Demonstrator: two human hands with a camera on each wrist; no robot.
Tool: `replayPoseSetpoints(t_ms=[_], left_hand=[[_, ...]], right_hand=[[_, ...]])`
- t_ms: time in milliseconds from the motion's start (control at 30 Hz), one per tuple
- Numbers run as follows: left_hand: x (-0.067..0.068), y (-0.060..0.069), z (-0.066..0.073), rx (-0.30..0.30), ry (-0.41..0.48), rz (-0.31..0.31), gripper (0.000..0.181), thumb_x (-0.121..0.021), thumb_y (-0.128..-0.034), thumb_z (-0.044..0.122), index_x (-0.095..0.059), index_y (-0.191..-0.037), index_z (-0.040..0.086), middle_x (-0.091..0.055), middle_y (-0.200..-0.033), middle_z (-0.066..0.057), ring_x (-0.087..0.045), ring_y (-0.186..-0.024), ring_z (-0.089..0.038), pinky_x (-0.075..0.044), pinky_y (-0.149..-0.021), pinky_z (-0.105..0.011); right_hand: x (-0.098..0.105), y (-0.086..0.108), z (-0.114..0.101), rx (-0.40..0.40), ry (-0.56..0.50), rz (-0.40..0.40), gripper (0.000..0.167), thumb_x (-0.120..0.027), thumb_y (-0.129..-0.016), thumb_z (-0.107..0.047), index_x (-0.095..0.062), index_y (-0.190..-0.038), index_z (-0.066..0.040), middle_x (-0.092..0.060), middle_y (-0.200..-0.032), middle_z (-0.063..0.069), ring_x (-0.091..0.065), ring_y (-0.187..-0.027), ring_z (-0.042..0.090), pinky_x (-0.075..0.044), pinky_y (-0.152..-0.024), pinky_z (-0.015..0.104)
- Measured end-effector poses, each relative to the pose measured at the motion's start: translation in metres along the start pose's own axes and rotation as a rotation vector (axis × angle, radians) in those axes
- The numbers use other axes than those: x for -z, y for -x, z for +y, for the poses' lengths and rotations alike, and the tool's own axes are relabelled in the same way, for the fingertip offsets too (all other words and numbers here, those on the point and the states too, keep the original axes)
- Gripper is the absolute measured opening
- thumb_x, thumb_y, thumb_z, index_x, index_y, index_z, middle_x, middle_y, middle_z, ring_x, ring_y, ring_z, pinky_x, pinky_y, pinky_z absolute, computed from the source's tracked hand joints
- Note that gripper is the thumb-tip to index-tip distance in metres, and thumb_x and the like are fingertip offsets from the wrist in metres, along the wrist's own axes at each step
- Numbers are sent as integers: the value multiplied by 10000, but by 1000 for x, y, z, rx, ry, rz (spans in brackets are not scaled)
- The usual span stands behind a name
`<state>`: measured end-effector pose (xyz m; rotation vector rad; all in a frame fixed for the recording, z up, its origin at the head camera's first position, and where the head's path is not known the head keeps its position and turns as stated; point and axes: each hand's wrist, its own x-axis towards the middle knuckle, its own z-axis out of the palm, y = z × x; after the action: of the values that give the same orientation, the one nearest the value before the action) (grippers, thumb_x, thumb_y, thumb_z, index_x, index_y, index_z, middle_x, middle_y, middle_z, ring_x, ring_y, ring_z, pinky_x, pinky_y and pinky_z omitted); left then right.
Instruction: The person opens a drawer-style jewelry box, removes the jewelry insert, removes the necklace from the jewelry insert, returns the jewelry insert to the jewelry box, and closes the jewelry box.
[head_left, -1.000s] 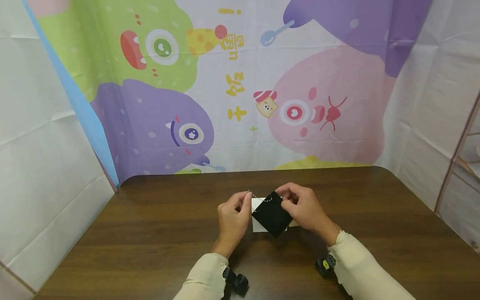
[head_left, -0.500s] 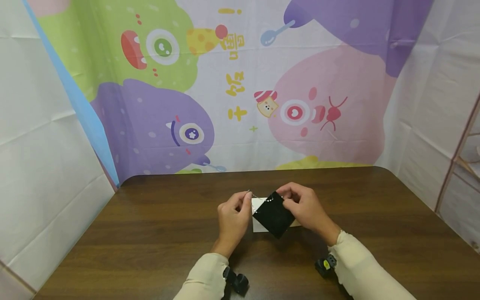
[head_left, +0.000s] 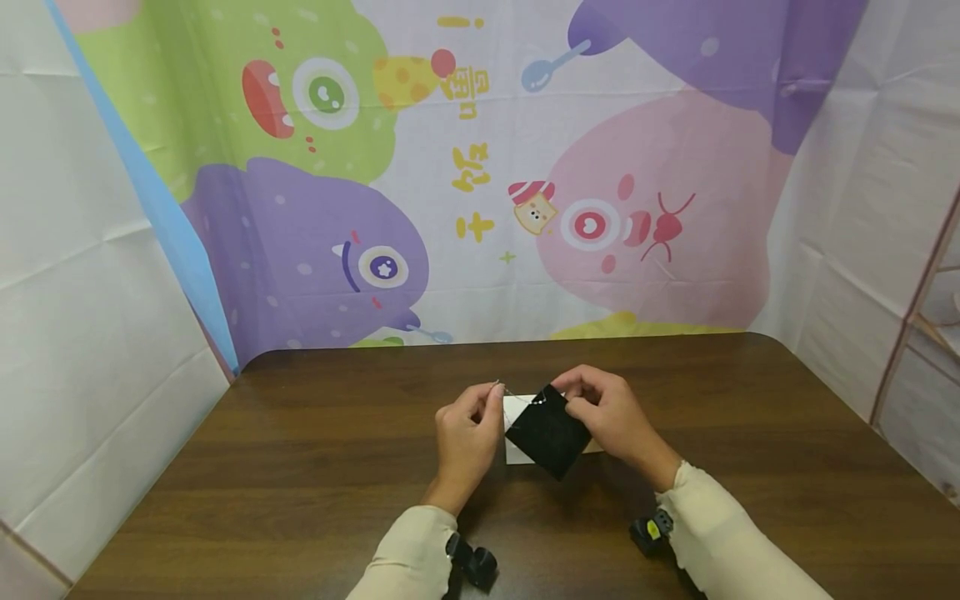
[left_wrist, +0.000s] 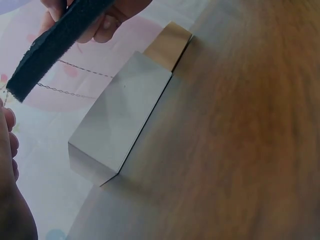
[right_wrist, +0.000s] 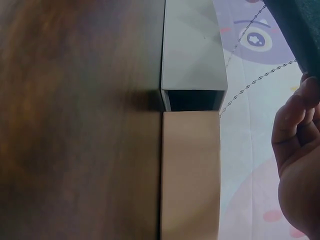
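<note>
My left hand (head_left: 465, 437) pinches one end of a thin silver chain (left_wrist: 65, 91) between thumb and fingertips. Part of that chain lies across the upper left edge of a black square pad (head_left: 550, 437), and loops of it hang below the pad in both wrist views. At the pad's upper right side, my right hand (head_left: 611, 417) grips it by the edge, holding it tilted with one corner downward. Behind and below the pad is a white box sleeve (left_wrist: 122, 107), its end open towards a tan inner box (right_wrist: 190, 170). From the head, the pad covers much of both.
The dark brown wooden table (head_left: 300, 467) spreads around the hands. At its far edge hangs a white curtain (head_left: 480, 292) printed with cartoon monsters. Pale fabric walls rise on the left and right. A black wrist camera (head_left: 474, 565) is strapped near the left cuff.
The black pad has shifted slightly right and down in the right hand's grip. The left hand has stayed in place with the chain end.
</note>
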<state>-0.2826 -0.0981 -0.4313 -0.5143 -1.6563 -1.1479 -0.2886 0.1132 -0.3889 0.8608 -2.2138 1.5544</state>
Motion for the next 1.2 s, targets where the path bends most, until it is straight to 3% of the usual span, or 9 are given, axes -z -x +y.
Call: replayPoseSetpoints(t_ms=[367, 533, 767, 1000, 1200], left_hand=[[0, -5, 9, 0, 5, 11, 95, -726, -821, -101, -725, -811, -7, -479, -481, 5, -349, -468, 21, -287, -405, -176], [0, -3, 7, 2, 7, 8, 75, -729, -838, -73, -733, -828, 2, -495, -491, 10, -367, -467, 12, -299, -407, -177], [4, -12, 27, 0, 14, 19, 104, -714, -799, -140, -716, -807, -36, -488, -477, -21, -368, -438, -32, -274, -426, -142], [0, -2, 6, 34, 0, -7, 59, -735, -856, -38, -745, -843, 19, -511, -501, 20, -394, -446, -25, -307, -414, -168], [1, 0, 3, 45, 10, -17, 65, -732, -884, 8, -758, -862, 64, -511, -513, 40, -401, -450, -27, -315, -417, -176]], right_hand=[[1, -1, -3, 3, -69, -20, 289, -583, -785, 133, -707, -1013, 7, -595, -751, 48, -565, -652, 149, -484, -596, 280], [1, -1, -3, -9, -83, -53, 295, -590, -776, 130, -711, -1016, 8, -595, -754, 42, -567, -659, 141, -484, -618, 276], [0, -1, 0, -14, -95, -92, 308, -575, -773, 129, -716, -1017, 6, -588, -751, 43, -569, -657, 148, -484, -620, 281], [0, -1, -1, -47, -85, -152, 294, -585, -790, 99, -721, -1025, -14, -589, -762, 53, -559, -652, 146, -476, -608, 281], [-1, 0, -1, -56, -66, -176, 278, -587, -805, 82, -723, -1021, -29, -588, -767, 43, -558, -658, 136, -478, -603, 273]])
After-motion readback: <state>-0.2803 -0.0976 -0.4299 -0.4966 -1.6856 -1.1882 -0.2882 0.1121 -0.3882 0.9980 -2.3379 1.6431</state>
